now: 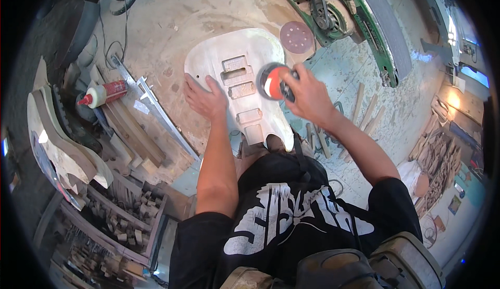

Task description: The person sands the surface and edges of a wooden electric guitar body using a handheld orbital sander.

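Note:
A pale, unfinished electric guitar body (200, 54) lies on the workbench in front of me, its rectangular cavities facing up. My left hand (207, 97) rests along its left edge, fingers stretched out and thumb apart on the top face. My right hand (311, 93) is closed around an orange and black orbital sander (273, 83), whose pad is over the body's right side beside the cavities. Whether the pad touches the wood I cannot tell. Just beyond the body's right upper edge lies a round brownish-pink sanding disc (297, 37) with holes.
A green belt machine (364, 34) stands at the far right. On the left are a glue bottle (104, 93), a metal caliper (156, 107), wood strips (130, 133) and more guitar bodies (67, 138). Crates of wood offcuts (125, 221) sit lower left; sticks (364, 112) lie on the right.

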`<state>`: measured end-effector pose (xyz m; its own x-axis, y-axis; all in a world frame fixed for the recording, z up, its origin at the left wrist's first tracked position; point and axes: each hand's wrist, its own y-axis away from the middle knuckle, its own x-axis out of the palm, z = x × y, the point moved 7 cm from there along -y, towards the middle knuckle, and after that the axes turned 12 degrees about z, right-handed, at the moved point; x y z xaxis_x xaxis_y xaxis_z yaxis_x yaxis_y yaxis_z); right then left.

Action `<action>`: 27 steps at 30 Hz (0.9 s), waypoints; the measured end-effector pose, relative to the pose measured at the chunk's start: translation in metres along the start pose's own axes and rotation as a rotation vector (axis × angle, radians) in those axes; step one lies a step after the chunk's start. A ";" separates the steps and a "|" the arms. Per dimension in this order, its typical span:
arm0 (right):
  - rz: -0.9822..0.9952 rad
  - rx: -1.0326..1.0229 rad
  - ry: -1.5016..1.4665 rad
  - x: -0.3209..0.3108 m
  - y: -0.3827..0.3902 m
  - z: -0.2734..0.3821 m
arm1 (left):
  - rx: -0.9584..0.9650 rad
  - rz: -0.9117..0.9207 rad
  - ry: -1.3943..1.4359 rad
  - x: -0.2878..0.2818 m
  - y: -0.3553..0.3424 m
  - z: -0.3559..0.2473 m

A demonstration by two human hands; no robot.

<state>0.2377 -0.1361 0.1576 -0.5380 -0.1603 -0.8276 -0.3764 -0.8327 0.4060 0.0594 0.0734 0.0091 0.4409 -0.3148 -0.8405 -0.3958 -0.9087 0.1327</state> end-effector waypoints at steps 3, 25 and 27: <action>-0.121 -0.024 0.033 -0.023 -0.036 -0.014 | 0.009 -0.004 -0.028 -0.001 0.002 0.000; 0.078 -0.077 0.058 0.012 0.008 0.018 | -0.035 -0.005 -0.057 0.000 0.000 0.001; 0.080 -0.058 0.065 0.012 0.007 0.017 | -0.031 0.001 -0.041 0.000 0.002 -0.001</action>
<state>0.2154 -0.1349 0.1576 -0.5139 -0.2600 -0.8175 -0.2891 -0.8448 0.4504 0.0595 0.0716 0.0100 0.4066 -0.3049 -0.8612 -0.3707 -0.9166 0.1496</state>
